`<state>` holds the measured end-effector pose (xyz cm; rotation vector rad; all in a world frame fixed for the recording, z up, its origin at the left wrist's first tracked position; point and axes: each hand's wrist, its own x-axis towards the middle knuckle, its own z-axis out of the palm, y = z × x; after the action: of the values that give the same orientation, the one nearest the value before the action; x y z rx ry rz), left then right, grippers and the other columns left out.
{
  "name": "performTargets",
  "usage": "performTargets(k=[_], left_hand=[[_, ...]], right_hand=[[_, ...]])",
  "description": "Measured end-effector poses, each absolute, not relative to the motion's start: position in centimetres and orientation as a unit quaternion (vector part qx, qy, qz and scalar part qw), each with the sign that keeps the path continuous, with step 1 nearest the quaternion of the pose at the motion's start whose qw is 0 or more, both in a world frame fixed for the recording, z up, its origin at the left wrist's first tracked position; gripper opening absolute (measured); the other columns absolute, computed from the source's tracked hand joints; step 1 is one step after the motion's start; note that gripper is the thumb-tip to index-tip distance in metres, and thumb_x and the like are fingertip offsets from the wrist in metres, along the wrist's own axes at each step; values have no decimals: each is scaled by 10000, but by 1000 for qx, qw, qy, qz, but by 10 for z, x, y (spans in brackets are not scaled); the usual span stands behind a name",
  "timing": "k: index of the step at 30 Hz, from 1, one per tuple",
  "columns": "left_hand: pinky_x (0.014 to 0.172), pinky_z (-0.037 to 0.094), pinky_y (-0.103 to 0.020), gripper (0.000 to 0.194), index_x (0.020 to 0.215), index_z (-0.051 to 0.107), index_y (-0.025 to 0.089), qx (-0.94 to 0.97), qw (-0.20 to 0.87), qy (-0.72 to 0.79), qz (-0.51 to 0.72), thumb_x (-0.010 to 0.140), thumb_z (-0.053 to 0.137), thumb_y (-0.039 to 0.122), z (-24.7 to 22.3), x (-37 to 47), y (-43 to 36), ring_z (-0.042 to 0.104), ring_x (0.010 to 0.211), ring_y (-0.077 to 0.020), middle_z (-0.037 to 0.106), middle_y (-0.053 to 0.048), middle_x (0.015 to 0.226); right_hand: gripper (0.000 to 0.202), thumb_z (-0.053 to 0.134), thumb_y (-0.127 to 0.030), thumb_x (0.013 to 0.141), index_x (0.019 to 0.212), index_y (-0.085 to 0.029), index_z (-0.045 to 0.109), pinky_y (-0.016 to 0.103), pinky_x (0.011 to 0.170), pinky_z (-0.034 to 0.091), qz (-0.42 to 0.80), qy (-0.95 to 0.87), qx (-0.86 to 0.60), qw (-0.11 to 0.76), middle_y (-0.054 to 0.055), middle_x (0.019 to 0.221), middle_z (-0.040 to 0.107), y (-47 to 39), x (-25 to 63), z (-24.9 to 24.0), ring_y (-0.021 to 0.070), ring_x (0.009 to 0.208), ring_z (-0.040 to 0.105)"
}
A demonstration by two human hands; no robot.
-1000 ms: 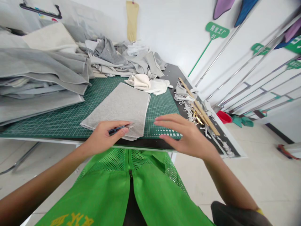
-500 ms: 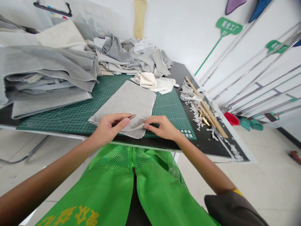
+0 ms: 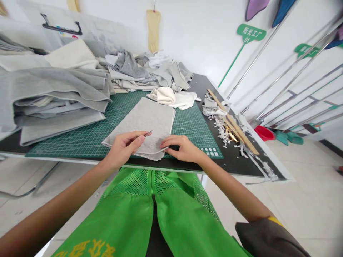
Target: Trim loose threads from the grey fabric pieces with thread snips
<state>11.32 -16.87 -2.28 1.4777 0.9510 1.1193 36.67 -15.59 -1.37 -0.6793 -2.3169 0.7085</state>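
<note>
A folded grey cloth (image 3: 150, 119) lies on the green cutting mat (image 3: 77, 141), its near corner close to the table's front edge. My left hand (image 3: 124, 146) is closed round a small pointed metal tool (image 3: 148, 133), seemingly tweezers, with the tip over the cloth. At the cloth's near right edge, my right hand (image 3: 180, 147) pinches the border between thumb and fingers. A cream cloth (image 3: 166, 95) rests just behind the grey one.
A tall pile of grey cloths (image 3: 61, 85) fills the left side. More crumpled cloths (image 3: 150, 69) lie at the back. Right of the mat are a wooden strip (image 3: 233, 121), gold-handled scissors (image 3: 229, 135) and white scraps (image 3: 221, 130). Poles lean on the wall.
The camera view has shifted slightly, so the table sits a little lower. The cloth's near right edge, raised and curved before, now lies flatter under my right hand. Both hands keep their holds.
</note>
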Motion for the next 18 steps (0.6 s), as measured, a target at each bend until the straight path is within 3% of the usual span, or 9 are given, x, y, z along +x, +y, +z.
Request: performTargets(k=[11,18], left_hand=[[438,173,-210,421,1184,719,180,630,498,394,447,890,644,473,-23,111,-169,251,488,-68,335,60,561],[428,249,-219,398,1133,738,194,654,461,408,440,894,624,490,-13,114,-171,303,462,-85,397,62,497]], right_hand=[[148,617,-152,916,986,-179,744,355,908,552,270,-869,-270,313,73,1022,763,-157,369,-14,176,964,707],[174,615,-103,895,972,-189,745,352,918,554,268,-869,-276,313,64,1022,766,-159,369,-13,177,975,710]])
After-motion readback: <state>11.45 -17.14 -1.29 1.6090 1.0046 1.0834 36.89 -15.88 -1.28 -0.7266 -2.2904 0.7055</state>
